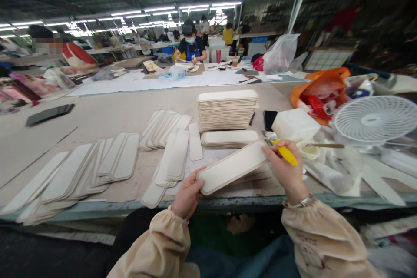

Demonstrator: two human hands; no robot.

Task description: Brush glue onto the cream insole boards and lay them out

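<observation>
A long, round-cornered white panel (233, 167) with a beige border is held tilted above the near table edge. My left hand (189, 193) is closed on its left end, thumb on top. At its other end, my right hand (288, 165) pinches the upper corner while also gripping a yellow-handled brush (286, 153), whose head points to the upper left. Under the held panel lie more panels, partly hidden. Just behind it sits a low pile of similar panels (230, 137), and behind that a tall stack (227, 110).
Fanned panels (81, 169) spread over the left of the table. A white plastic container (296, 124), a dark phone (269, 119), a white fan (374, 119) and an orange bag (321, 89) stand at right. Another phone (49, 114) lies far left. A co-worker (191, 45) is across the table.
</observation>
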